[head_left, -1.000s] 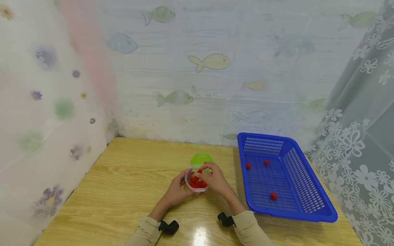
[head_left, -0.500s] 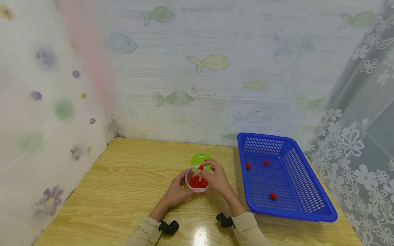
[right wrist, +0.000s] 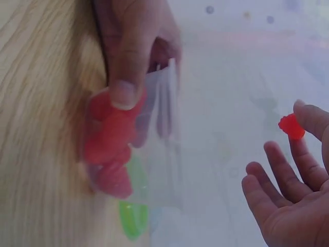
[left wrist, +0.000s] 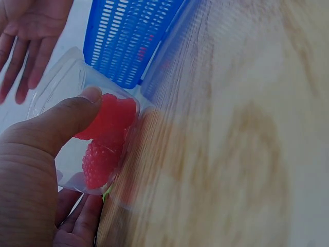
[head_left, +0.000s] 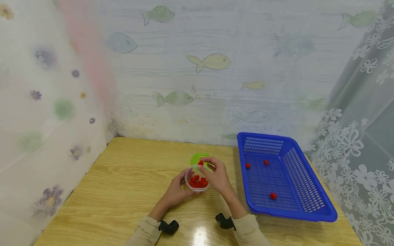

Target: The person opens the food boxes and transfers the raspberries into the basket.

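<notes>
My left hand (head_left: 176, 192) grips a clear plastic tub (head_left: 194, 172) from its left side, thumb against the near wall. Several red raspberries (left wrist: 102, 160) lie in the bottom of the tub, their bumpy skin plain in the left wrist view. Above the tub's far rim, my right hand (head_left: 218, 177) pinches one raspberry (right wrist: 292, 126) between thumb and index finger. Its other fingers are spread, as the right wrist view shows. Behind the tub a bright green lid (head_left: 196, 158) lies on the table, partly covered by the right hand.
A blue slotted basket (head_left: 295, 215) stands on the right of the wooden table (head_left: 144, 157). Inside it are three separate raspberries (head_left: 273, 196). Patterned curtains (head_left: 172, 119) hang behind the table and at both sides.
My right hand has risen out of the tub, moving up and away with the pinched raspberry, and more of the raspberries inside show. The left hand and tub have stayed put.
</notes>
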